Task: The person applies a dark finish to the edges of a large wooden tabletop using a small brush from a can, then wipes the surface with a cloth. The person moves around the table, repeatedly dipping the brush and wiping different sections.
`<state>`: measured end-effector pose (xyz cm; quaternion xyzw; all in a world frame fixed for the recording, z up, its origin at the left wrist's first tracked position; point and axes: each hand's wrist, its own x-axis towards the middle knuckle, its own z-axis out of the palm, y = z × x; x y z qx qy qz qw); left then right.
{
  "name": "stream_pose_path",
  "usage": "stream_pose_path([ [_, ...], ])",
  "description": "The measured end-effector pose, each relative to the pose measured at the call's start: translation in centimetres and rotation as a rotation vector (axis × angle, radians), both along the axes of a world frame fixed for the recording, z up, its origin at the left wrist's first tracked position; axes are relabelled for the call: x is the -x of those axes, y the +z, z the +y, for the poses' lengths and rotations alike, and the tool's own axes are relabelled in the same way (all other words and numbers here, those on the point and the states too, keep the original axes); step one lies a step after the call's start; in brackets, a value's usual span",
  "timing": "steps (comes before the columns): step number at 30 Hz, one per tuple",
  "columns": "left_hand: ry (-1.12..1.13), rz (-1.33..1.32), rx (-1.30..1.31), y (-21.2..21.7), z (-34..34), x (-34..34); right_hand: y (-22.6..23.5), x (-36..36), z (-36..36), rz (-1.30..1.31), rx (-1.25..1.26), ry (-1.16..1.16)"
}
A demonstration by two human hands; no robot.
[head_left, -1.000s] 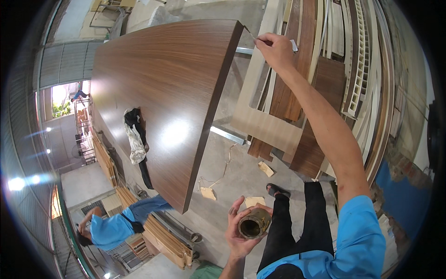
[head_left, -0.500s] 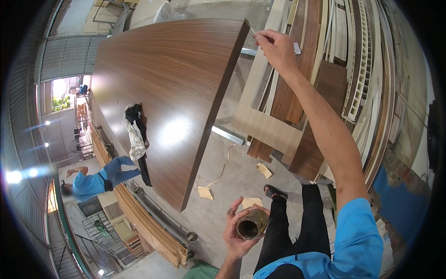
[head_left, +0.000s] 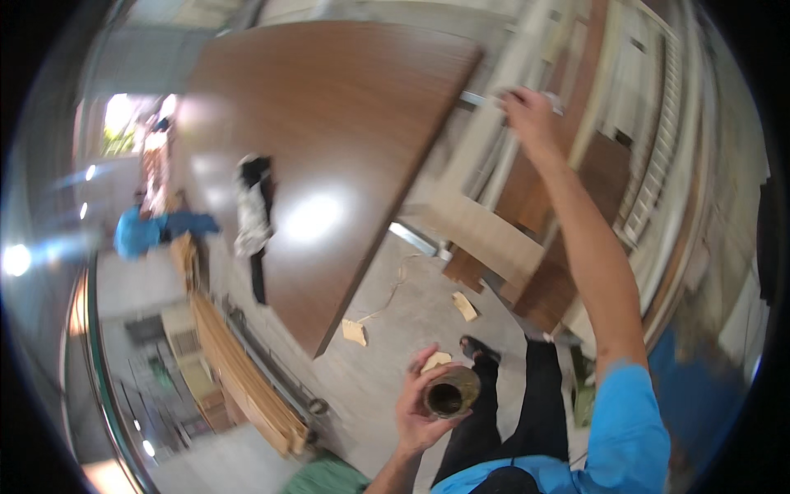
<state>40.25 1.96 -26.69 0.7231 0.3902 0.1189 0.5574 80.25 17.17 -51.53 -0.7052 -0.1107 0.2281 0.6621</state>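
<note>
A large dark brown wooden panel [head_left: 329, 140] lies flat and glossy in front of me. My right hand [head_left: 527, 115] is stretched out past its far right corner, fingers closed on a thin brush-like tool [head_left: 481, 99] whose end is blurred. My left hand [head_left: 424, 403] is held low near my body, gripping a small round open can [head_left: 448, 395] with a dark inside. A black and white cloth [head_left: 253, 210] lies bunched on the panel's left part.
Boards and white frames [head_left: 576, 165] lean against the wall on the right. Small wood scraps [head_left: 354, 331] lie on the concrete floor. Stacked planks [head_left: 239, 379] sit lower left. A person in blue [head_left: 144, 230] bends down at far left.
The view has swung, so the panel sits further right. My right hand stays at the panel's far corner with the tool. The person in blue has moved further away.
</note>
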Motion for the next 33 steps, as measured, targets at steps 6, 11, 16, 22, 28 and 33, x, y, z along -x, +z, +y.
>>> stream_pose_path([
  [6, 0.106, -0.181, 0.149, 5.2, -1.5, 9.3, 1.2, 10.7, -11.2, -0.056, 0.128, 0.088],
  [11, 0.202, -0.228, 0.073, 4.1, -2.1, 19.9, 4.6, 26.1, -15.6, 0.064, 0.108, 0.468],
  [16, 0.376, -0.294, 0.033, 0.5, -5.6, 34.3, 10.3, 46.5, -13.4, -0.268, 0.022, 0.913],
  [22, 0.558, -0.36, 0.029, -1.8, -12.4, 50.2, 15.3, 66.7, -10.2, -0.662, -0.179, 1.12],
  [28, 0.643, -0.424, 0.014, -4.5, -16.0, 59.8, 15.5, 76.8, -7.6, -0.907, -0.217, 1.058],
  [33, 0.665, -0.476, -0.001, -6.0, -17.2, 63.2, 14.6, 79.6, -6.4, -0.916, -0.219, 1.034],
])
